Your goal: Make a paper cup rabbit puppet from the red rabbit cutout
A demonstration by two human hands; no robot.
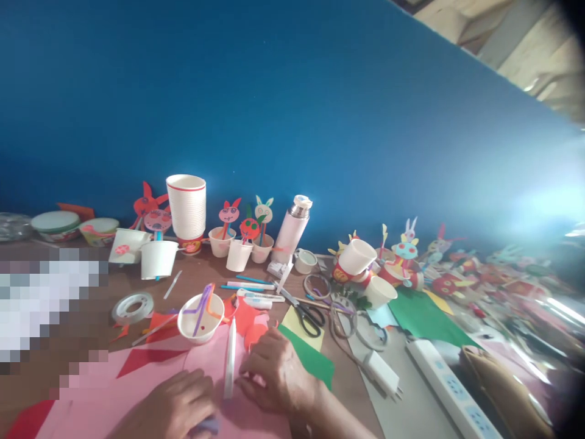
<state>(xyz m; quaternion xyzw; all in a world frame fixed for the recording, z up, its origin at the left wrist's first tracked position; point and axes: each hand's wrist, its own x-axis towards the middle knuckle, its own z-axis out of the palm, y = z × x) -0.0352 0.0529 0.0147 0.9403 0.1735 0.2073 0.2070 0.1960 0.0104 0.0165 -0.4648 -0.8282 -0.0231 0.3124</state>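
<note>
My left hand point(176, 405) is curled low over the pink paper point(155, 372), partly cut off by the lower edge. A small bluish-purple thing point(205, 425) shows under its fingers, too blurred to name. Just right of a white pen-like stick point(230, 360), my right hand point(281, 372) rests with its fingers bent and closed toward the pink paper. What lies between those fingertips is hidden. An orange-red paper circle point(255, 335) sits right above its knuckles. Beyond the hands stands a white paper cup point(186, 323) with purple and orange strips in it.
Black scissors point(311, 317) lie right of the hands on yellow and green paper point(311, 356). A tape roll point(132, 308) is at left. Behind stand stacked paper cups point(186, 207), cup figures point(239, 253) and a pink thermos point(291, 231). A white power strip point(450, 387) lies at right.
</note>
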